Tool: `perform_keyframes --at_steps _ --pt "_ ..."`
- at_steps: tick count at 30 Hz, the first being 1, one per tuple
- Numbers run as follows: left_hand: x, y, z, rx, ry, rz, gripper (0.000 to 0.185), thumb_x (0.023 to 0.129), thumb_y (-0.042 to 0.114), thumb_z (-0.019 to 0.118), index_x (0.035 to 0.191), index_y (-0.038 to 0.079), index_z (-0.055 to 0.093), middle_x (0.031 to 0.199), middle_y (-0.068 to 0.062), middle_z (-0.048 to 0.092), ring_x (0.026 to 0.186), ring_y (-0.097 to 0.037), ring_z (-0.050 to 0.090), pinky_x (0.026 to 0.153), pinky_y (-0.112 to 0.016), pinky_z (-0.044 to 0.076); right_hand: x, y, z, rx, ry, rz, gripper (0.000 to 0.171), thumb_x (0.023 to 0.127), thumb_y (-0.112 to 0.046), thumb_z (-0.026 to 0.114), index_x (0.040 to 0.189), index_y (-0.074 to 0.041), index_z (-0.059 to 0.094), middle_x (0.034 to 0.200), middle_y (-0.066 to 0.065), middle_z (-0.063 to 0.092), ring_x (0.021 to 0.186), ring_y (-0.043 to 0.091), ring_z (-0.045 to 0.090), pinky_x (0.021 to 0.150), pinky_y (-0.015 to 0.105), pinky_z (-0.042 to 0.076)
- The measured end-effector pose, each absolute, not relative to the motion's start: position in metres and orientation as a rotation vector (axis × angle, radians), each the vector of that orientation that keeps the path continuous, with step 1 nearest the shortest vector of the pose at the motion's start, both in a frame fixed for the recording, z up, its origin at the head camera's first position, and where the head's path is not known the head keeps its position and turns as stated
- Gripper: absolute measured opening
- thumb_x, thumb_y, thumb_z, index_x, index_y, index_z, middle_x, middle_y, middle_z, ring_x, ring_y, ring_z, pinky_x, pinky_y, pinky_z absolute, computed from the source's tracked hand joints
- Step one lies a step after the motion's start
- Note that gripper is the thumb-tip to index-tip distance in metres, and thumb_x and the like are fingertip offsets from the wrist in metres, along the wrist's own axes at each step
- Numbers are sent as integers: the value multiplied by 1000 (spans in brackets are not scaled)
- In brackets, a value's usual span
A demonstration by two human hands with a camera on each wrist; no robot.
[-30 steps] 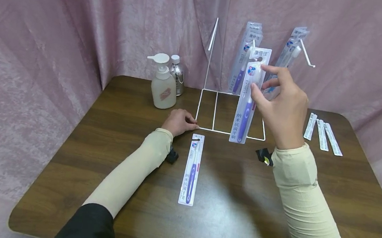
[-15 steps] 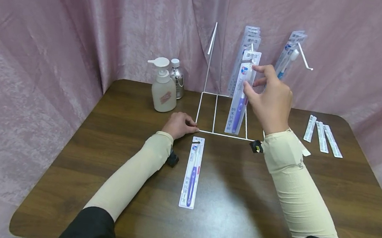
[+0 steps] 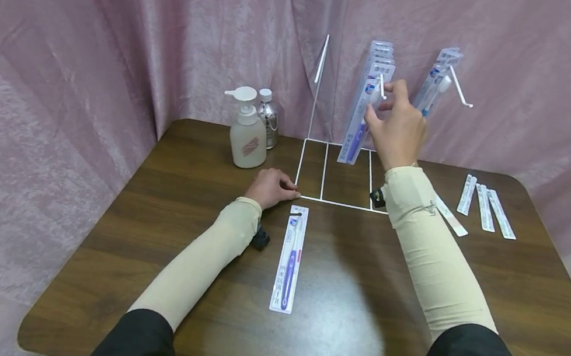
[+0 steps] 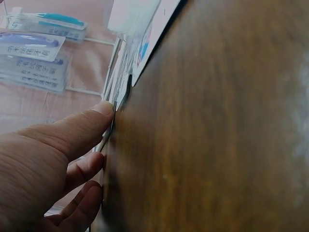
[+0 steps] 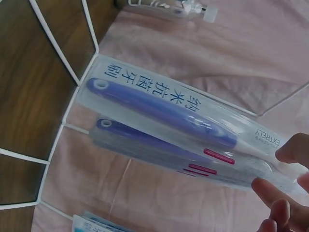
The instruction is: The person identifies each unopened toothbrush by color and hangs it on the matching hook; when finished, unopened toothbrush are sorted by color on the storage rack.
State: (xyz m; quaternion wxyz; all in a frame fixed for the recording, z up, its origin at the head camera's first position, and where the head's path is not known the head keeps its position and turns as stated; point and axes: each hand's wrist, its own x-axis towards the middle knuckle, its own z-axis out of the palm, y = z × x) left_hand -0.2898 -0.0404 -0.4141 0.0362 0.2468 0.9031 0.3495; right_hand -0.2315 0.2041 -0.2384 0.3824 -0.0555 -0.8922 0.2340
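My right hand (image 3: 399,126) pinches a packaged purple toothbrush (image 3: 357,127) by its upper side edges. It hangs in front of several similar packs on the middle hook (image 3: 383,89), whose tip pokes out at the front of the card. In the right wrist view the thumb and a finger lie on either side of the clear blister. Low on the table, my left hand (image 3: 271,187) pinches the front left corner of the white wire rack (image 3: 335,203). Just in front of the rack, another packaged toothbrush (image 3: 289,260) lies flat, its handle toward me.
A pump bottle (image 3: 247,138) and a silver bottle (image 3: 269,120) stand left of the rack. More packs (image 3: 436,83) hang on the right hook (image 3: 460,86). Several white strips (image 3: 484,208) lie at the right, one beside my right forearm. A pink curtain (image 3: 122,36) hangs behind.
My right hand has carried the toothbrush pack away from me and slightly left, onto the middle hook, whose tip now shows through its front. The left hand stays at the rack corner.
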Motion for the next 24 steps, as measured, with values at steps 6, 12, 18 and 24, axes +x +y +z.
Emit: perform_keyframes --at_steps 6,12,18,24 --pt "-290 -38 -416 746 2762 1084 19 86 34 90 98 20 86 109 0 78 111 -20 68 101 -37 51 -234 207 -239 -167 -2275 593 39 98 -28 74 132 -13 61 110 9 80 97 37 76 81 54 52" --pt "-291 -39 -415 747 2767 1100 18 86 32 90 98 19 86 108 0 79 111 -21 68 101 -38 51 -231 207 -235 -162 -2282 589 46 95 -26 76 138 -18 59 114 11 79 101 39 75 83 55 52" --pt "-289 -41 -411 734 2765 1096 19 86 32 90 99 18 86 110 -2 79 111 -21 68 100 -38 51 -211 202 -246 -187 -2278 680 44 93 -24 75 134 -15 60 110 8 80 96 39 74 83 54 50" --pt "-290 -41 -409 739 2779 1092 19 86 33 90 98 19 86 109 0 79 111 -20 68 101 -38 51 -180 184 -285 -99 -2415 807 31 96 -25 74 123 -13 67 95 5 80 80 29 72 71 47 49"
